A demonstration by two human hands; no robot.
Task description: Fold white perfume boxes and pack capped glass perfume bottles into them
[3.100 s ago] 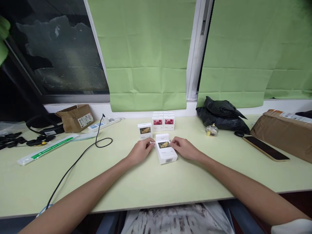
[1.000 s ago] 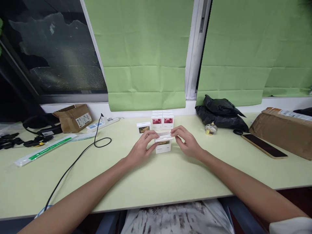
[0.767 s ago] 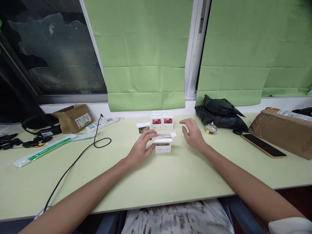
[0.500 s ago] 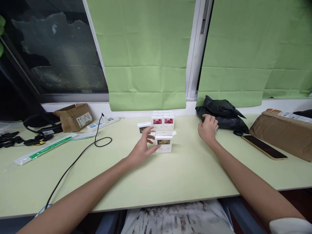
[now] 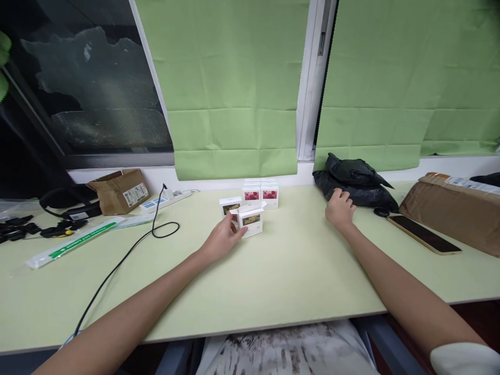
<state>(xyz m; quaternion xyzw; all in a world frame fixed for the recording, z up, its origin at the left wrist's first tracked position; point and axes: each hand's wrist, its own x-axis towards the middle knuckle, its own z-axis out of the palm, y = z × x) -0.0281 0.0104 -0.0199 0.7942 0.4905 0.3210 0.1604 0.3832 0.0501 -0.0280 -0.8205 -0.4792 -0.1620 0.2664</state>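
Observation:
My left hand [image 5: 219, 240] is closed around the left side of a small white carton [image 5: 254, 227], thumb on its front. The carton is tilted slightly, its top flaps stand up, and a picture shows on the front. Just behind it is a similar white carton [image 5: 225, 202], partly covered. Farther back, white cartons with pink-red pictures [image 5: 269, 195] stand side by side and stacked. My right hand [image 5: 339, 209] rests in front of the black plastic bag [image 5: 369, 195] with its fingers curled. What those fingers hold, if anything, is hidden.
A phone [image 5: 424, 235], a small round black object [image 5: 381, 212] and a large brown parcel [image 5: 453, 213] lie at right. Leftward are an open cardboard box [image 5: 111, 195], a power strip [image 5: 172, 199], a black cable [image 5: 125, 253] and a green-labelled plastic packet [image 5: 74, 244].
My left hand has closed on the front carton, which has shifted left and turned a little. My right hand has moved slightly right and its fingers have curled in more.

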